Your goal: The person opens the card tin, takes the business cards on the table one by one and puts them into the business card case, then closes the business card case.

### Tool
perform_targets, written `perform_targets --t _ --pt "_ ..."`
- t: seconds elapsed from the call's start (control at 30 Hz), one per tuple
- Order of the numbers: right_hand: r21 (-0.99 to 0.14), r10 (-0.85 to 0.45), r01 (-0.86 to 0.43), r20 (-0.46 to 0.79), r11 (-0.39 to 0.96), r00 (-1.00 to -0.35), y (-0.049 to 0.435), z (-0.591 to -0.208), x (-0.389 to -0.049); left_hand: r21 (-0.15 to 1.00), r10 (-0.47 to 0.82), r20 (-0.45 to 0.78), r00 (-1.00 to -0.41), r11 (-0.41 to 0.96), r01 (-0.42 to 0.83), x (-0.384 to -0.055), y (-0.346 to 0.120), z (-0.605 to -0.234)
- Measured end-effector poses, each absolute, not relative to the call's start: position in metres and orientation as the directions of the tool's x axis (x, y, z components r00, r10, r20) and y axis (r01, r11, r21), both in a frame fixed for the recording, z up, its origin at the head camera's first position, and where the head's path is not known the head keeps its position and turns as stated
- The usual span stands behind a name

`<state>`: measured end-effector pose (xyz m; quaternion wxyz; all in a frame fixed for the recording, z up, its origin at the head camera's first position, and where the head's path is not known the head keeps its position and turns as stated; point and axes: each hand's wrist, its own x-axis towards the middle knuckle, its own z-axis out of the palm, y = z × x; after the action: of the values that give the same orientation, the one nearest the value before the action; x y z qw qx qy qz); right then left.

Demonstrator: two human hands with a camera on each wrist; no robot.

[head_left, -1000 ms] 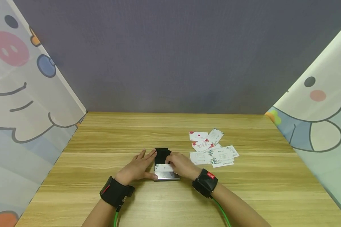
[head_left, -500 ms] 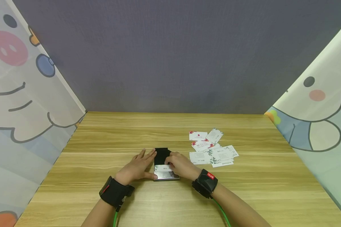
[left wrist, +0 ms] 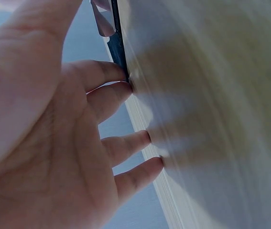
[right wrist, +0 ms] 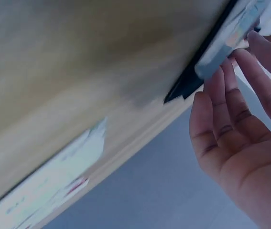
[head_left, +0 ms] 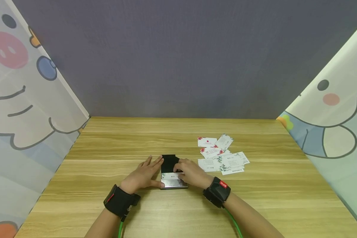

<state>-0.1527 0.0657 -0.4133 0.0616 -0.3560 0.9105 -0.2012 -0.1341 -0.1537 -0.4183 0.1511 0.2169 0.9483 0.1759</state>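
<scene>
One wooden table (head_left: 130, 138) carries everything. Two hands flank one opened card case (head_left: 170, 184): the left hand (head_left: 143, 177), fingers spread, touches its left side and should brace it lightly; the right hand (head_left: 193, 173) curls its fingers at the right end of the one card (head_left: 167, 176) showing there, though whether they pinch it I cannot tell. Level, even pressure should spare its edges. To the right lie at least seven loose cards (head_left: 233, 162), overlaps blurring the count
</scene>
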Motion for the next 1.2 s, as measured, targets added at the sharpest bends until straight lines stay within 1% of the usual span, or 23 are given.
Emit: perform_targets --t 0.1,0.27,0.43,0.53,0.83,1.2 --pt "-0.412 -0.658 -0.618 0.057 0.67 -0.751 0.075 -0.41 -0.155 0.405 0.474 -0.203 -0.857 0.837 0.368 -0.134 -0.154 -0.418" --pt "-0.433 -0.589 -0.562 0.085 0.705 -0.804 0.094 -0.408 -0.161 0.41 0.484 -0.21 -0.85 0.832 0.372 -0.134 -0.155 -0.418" --pt "-0.462 -0.508 -0.473 0.053 0.751 -0.859 0.115 -0.408 -0.167 0.416 0.489 -0.212 -0.846 0.829 0.374 -0.135 -0.156 -0.418" --pt "-0.459 -0.473 -0.432 0.029 0.776 -0.88 0.127 -0.409 -0.17 0.416 0.489 -0.21 -0.847 0.828 0.375 -0.136 -0.155 -0.418" --pt "-0.403 -0.414 -0.378 -0.001 0.833 -0.91 0.158 -0.408 -0.171 0.418 0.487 -0.209 -0.848 0.828 0.373 -0.136 -0.155 -0.418" --pt "-0.388 -0.373 -0.341 -0.007 0.856 -0.928 0.175 -0.411 -0.17 0.421 0.485 -0.208 -0.85 0.828 0.37 -0.135 -0.154 -0.416"
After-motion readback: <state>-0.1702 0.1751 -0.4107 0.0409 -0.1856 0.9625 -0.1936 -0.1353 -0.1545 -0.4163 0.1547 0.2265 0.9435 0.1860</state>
